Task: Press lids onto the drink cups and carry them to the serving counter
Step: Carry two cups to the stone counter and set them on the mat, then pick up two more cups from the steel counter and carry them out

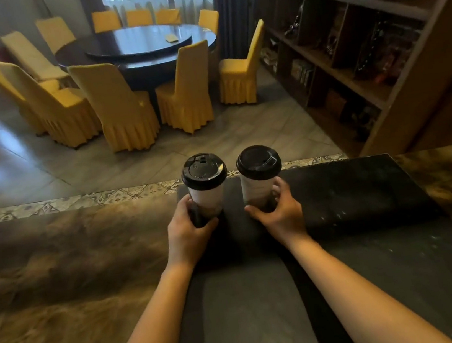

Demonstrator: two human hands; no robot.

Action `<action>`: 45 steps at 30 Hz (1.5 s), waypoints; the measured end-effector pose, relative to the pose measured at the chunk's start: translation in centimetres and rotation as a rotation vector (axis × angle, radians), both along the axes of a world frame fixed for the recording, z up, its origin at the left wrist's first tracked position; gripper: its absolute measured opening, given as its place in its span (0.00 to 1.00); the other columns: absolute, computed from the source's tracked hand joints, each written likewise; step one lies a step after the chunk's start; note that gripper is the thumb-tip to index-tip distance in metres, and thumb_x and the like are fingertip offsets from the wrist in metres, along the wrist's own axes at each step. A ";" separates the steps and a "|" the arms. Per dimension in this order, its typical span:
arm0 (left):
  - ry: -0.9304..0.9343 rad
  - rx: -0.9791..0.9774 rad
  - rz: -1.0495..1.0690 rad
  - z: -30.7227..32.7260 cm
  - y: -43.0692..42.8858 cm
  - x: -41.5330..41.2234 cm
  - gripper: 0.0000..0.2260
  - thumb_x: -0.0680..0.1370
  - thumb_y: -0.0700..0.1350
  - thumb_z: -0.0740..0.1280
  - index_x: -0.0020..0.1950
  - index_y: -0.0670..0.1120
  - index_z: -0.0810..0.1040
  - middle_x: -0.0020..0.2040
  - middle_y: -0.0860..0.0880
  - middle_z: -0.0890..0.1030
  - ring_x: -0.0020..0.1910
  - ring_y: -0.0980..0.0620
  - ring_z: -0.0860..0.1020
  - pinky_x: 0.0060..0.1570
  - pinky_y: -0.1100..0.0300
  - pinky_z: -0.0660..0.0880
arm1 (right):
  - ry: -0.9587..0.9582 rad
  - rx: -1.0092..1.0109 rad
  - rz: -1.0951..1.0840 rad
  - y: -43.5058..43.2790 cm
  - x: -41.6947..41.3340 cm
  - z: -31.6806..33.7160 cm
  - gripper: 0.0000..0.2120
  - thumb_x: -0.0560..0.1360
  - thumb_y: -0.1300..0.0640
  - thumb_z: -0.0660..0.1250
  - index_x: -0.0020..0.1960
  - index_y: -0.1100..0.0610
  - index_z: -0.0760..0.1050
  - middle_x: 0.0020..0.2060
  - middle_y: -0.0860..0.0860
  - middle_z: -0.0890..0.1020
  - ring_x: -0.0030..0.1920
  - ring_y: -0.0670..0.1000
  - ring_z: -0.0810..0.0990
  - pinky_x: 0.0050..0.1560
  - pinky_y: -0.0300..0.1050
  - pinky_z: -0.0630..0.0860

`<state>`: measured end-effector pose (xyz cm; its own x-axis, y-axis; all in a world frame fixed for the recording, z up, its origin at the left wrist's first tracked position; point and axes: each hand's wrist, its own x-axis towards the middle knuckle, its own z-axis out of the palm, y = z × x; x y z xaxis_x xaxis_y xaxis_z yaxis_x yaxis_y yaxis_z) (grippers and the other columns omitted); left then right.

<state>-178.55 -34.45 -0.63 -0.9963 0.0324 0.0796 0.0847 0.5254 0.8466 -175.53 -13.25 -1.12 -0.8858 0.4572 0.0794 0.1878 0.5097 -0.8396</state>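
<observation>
Black-lidded cups [207, 194], hands [189, 236] gripping, counter [58, 267]

White cups [207, 200] — black lids [203, 171]; yellow chairs [119, 105]; brown-marbled counter [58, 267].

Just one camera here, head-mounted and wide-angle, looking forward and down across the counter [56, 253] from the person's own side. Both forearms reach in from the bottom edge, close up. Further out it faces the round dining table [137, 47] and a shelving unit [346, 46] at right.
</observation>
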 end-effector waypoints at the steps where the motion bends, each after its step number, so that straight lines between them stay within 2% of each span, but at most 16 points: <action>1: 0.004 -0.055 0.015 0.0 -0.1 0.6 0.33 0.73 0.42 0.79 0.75 0.42 0.69 0.66 0.46 0.79 0.66 0.49 0.76 0.63 0.60 0.72 | -0.041 0.025 0.018 0.1 0.6 0.3 0.49 0.68 0.48 0.82 0.80 0.59 0.61 0.73 0.58 0.74 0.73 0.55 0.73 0.71 0.46 0.71; 3: -0.036 -0.155 0.031 0.3 0.0 2.4 0.36 0.76 0.47 0.76 0.79 0.39 0.64 0.74 0.41 0.74 0.73 0.44 0.72 0.71 0.53 0.69 | -0.175 0.089 0.076 0.5 2.3 1.1 0.51 0.71 0.44 0.78 0.83 0.56 0.53 0.79 0.57 0.65 0.78 0.57 0.64 0.75 0.52 0.65; 7: -0.162 -0.212 0.016 1.1 1.0 8.2 0.36 0.80 0.59 0.66 0.82 0.44 0.59 0.80 0.42 0.65 0.80 0.43 0.62 0.77 0.47 0.64 | -0.359 0.404 0.158 2.0 7.6 2.5 0.50 0.77 0.34 0.65 0.84 0.54 0.40 0.83 0.57 0.50 0.83 0.58 0.47 0.80 0.56 0.52; 9: -0.105 -0.338 -0.081 1.3 2.3 11.7 0.37 0.81 0.63 0.61 0.83 0.43 0.56 0.83 0.42 0.60 0.83 0.42 0.54 0.80 0.47 0.58 | -0.375 0.557 0.128 3.2 11.3 3.1 0.48 0.78 0.31 0.58 0.84 0.53 0.38 0.83 0.58 0.47 0.83 0.59 0.43 0.80 0.58 0.46; 13: -0.004 -0.656 -0.324 1.6 7.1 19.2 0.41 0.80 0.70 0.50 0.84 0.46 0.44 0.85 0.46 0.45 0.83 0.42 0.41 0.81 0.44 0.45 | -0.394 0.631 0.000 7.4 20.6 3.9 0.44 0.79 0.29 0.51 0.83 0.50 0.35 0.83 0.57 0.40 0.82 0.60 0.36 0.79 0.63 0.40; 15: 0.067 -0.748 -0.453 2.0 10.7 23.1 0.42 0.79 0.72 0.46 0.83 0.49 0.38 0.84 0.48 0.36 0.82 0.42 0.35 0.79 0.42 0.40 | -0.423 0.663 -0.089 10.4 26.5 4.1 0.43 0.79 0.28 0.48 0.82 0.48 0.32 0.82 0.58 0.35 0.81 0.61 0.33 0.78 0.64 0.38; 18: 0.198 -0.804 -0.614 2.7 17.1 28.8 0.41 0.78 0.73 0.43 0.82 0.51 0.33 0.82 0.49 0.31 0.79 0.43 0.28 0.78 0.38 0.36 | -0.418 0.679 -0.238 15.5 36.9 4.7 0.43 0.78 0.26 0.46 0.82 0.47 0.32 0.81 0.61 0.32 0.80 0.63 0.32 0.78 0.65 0.37; 21: 0.310 -0.822 -0.754 3.2 24.3 36.3 0.41 0.76 0.74 0.39 0.80 0.52 0.30 0.81 0.49 0.29 0.77 0.43 0.27 0.77 0.36 0.37 | -0.414 0.664 -0.378 20.4 49.1 5.5 0.45 0.77 0.26 0.49 0.83 0.48 0.35 0.80 0.62 0.31 0.80 0.64 0.33 0.78 0.67 0.38; 25: 0.441 -0.811 -0.941 3.8 33.2 50.3 0.48 0.69 0.76 0.27 0.83 0.50 0.36 0.83 0.48 0.33 0.82 0.41 0.34 0.78 0.35 0.41 | -0.518 0.618 -0.584 25.3 66.8 5.3 0.46 0.76 0.24 0.46 0.82 0.47 0.32 0.79 0.58 0.28 0.80 0.63 0.31 0.78 0.70 0.39; 28: 0.531 -0.793 -1.121 3.9 38.6 62.1 0.47 0.72 0.76 0.31 0.84 0.49 0.39 0.84 0.48 0.35 0.83 0.40 0.37 0.78 0.34 0.42 | -0.587 0.607 -0.765 26.7 80.6 4.8 0.45 0.78 0.26 0.48 0.83 0.48 0.33 0.80 0.57 0.31 0.81 0.62 0.33 0.78 0.68 0.37; 31: 0.592 -0.773 -1.315 3.5 42.7 73.9 0.43 0.76 0.74 0.39 0.83 0.50 0.35 0.82 0.48 0.31 0.81 0.41 0.31 0.78 0.35 0.37 | -0.674 0.571 -0.919 26.3 93.7 4.4 0.43 0.79 0.28 0.49 0.83 0.48 0.35 0.82 0.57 0.35 0.82 0.62 0.36 0.78 0.68 0.37; 34: 0.681 -0.738 -1.527 3.2 45.6 84.9 0.42 0.77 0.73 0.40 0.83 0.50 0.35 0.81 0.48 0.28 0.80 0.41 0.29 0.76 0.35 0.34 | -0.734 0.497 -1.097 24.4 105.1 3.4 0.44 0.77 0.28 0.45 0.84 0.50 0.38 0.83 0.56 0.39 0.82 0.62 0.38 0.78 0.68 0.37; 36: 0.738 -0.724 -1.639 3.0 46.9 91.6 0.42 0.76 0.73 0.39 0.83 0.50 0.36 0.81 0.48 0.29 0.81 0.41 0.31 0.76 0.36 0.34 | -0.766 0.434 -1.214 22.7 111.4 2.6 0.44 0.77 0.29 0.44 0.84 0.52 0.39 0.83 0.56 0.40 0.82 0.62 0.39 0.78 0.68 0.38; 39: 0.798 -0.669 -1.790 2.8 48.3 101.2 0.45 0.72 0.74 0.34 0.83 0.51 0.37 0.83 0.48 0.34 0.82 0.41 0.34 0.77 0.36 0.36 | -0.815 0.355 -1.386 20.0 119.7 1.6 0.43 0.79 0.29 0.49 0.84 0.50 0.38 0.83 0.57 0.41 0.82 0.62 0.39 0.78 0.68 0.38; 43: 0.843 -0.599 -1.989 1.6 49.6 112.9 0.40 0.78 0.72 0.43 0.83 0.52 0.38 0.82 0.50 0.32 0.82 0.41 0.34 0.78 0.35 0.37 | -0.861 0.249 -1.576 16.3 128.6 1.0 0.44 0.78 0.28 0.48 0.84 0.50 0.37 0.83 0.57 0.38 0.82 0.61 0.36 0.77 0.65 0.33; 45: 0.904 -0.578 -2.071 1.0 50.0 118.4 0.39 0.78 0.71 0.43 0.83 0.52 0.38 0.81 0.51 0.30 0.82 0.41 0.34 0.78 0.34 0.37 | -0.888 0.204 -1.677 14.5 132.7 0.7 0.44 0.78 0.28 0.48 0.84 0.49 0.37 0.83 0.57 0.39 0.82 0.62 0.37 0.77 0.65 0.34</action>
